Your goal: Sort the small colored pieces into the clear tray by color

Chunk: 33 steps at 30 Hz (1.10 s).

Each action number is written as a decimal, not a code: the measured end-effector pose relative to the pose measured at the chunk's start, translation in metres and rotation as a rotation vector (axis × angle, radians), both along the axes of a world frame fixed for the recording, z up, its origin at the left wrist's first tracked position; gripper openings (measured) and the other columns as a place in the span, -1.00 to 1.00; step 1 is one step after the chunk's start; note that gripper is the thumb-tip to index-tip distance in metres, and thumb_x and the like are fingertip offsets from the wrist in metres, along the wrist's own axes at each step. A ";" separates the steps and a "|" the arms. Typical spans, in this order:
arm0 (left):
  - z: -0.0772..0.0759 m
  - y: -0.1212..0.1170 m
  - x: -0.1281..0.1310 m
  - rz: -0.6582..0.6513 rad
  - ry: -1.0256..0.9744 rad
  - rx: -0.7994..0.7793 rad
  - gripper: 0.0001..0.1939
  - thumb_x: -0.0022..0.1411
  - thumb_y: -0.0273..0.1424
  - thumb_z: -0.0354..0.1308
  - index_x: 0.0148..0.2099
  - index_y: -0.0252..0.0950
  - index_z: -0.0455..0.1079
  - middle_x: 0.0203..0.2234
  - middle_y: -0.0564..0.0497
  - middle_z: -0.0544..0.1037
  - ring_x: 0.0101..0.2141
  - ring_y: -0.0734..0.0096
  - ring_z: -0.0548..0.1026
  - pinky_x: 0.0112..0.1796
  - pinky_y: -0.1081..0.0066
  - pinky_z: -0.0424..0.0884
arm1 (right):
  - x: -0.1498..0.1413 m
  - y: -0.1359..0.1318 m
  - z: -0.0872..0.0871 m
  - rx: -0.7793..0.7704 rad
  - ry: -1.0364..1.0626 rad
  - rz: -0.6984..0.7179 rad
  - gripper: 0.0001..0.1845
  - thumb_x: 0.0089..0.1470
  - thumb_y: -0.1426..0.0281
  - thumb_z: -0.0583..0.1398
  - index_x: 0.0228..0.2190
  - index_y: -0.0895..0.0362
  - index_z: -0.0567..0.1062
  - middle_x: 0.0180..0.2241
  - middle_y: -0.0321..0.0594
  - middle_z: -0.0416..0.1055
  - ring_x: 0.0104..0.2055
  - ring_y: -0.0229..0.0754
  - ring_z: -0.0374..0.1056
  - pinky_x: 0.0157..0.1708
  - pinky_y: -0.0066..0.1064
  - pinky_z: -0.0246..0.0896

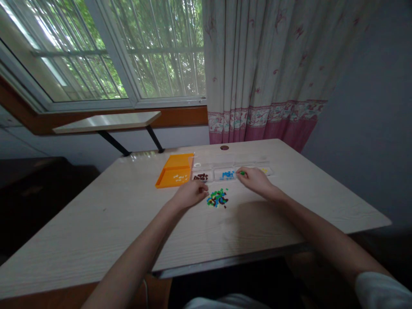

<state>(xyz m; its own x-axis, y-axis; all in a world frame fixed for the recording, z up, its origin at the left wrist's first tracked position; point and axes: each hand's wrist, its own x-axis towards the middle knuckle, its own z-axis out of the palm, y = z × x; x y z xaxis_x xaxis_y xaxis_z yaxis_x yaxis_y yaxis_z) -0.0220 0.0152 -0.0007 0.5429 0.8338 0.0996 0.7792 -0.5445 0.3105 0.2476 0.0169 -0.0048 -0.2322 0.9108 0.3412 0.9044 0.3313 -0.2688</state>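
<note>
My right hand [255, 180] is pinched on a small green piece [242, 173], at the front of a clear divided box [210, 165]. Just left of it, blue pieces [227, 174] lie in one compartment; dark brown pieces [201, 177] fill another farther left. Yellow pieces [264, 171] show in part beyond my right hand. My left hand [190, 193] has its fingers curled together beside a mixed pile of small coloured pieces [218, 198] on the table; what it holds, if anything, is hidden.
An orange case [175, 169] lies unfolded left of the clear box, with several white pieces in it. Everything rests on a pale wooden table [128, 223]. A raised shelf [109, 121] on dark brackets stands at the back left, below a window; a curtain [251, 77] hangs behind.
</note>
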 end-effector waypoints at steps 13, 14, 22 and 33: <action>-0.006 0.001 0.003 -0.086 -0.066 0.064 -0.82 0.08 -0.45 0.02 -0.30 -0.27 0.44 -0.41 -0.03 0.47 -0.37 0.41 0.41 -0.38 0.51 0.27 | -0.030 -0.020 0.000 -0.064 -0.067 0.177 -0.74 0.09 0.30 0.03 -0.28 0.06 0.49 -0.52 -0.26 0.44 -0.46 -0.25 0.34 -0.44 -0.51 0.05; -0.006 0.001 0.003 -0.077 -0.066 0.063 -0.83 0.08 -0.44 0.03 -0.32 -0.27 0.44 -0.42 -0.03 0.47 -0.38 0.41 0.40 -0.39 0.52 0.27 | -0.030 -0.019 0.000 -0.061 -0.067 0.176 -0.73 0.09 0.29 0.03 -0.28 0.06 0.49 -0.53 -0.26 0.44 -0.46 -0.25 0.34 -0.44 -0.51 0.05; -0.003 -0.001 0.006 -0.036 -0.023 0.080 -0.83 0.10 -0.40 0.02 -0.33 -0.26 0.44 -0.42 -0.03 0.46 -0.39 0.41 0.40 -0.40 0.51 0.26 | -0.031 -0.020 0.000 -0.064 -0.069 0.176 -0.73 0.10 0.30 0.03 -0.28 0.06 0.49 -0.52 -0.26 0.45 -0.46 -0.25 0.33 -0.43 -0.50 0.06; -0.006 -0.004 0.011 -0.041 -0.028 0.162 -0.78 0.20 -0.35 -0.07 -0.30 -0.31 0.37 -0.39 -0.04 0.43 -0.36 0.41 0.39 -0.38 0.49 0.27 | -0.035 -0.021 -0.005 -0.060 -0.034 0.216 -0.75 0.07 0.30 0.05 -0.29 0.06 0.49 -0.55 -0.29 0.43 -0.49 -0.29 0.31 -0.45 -0.52 0.03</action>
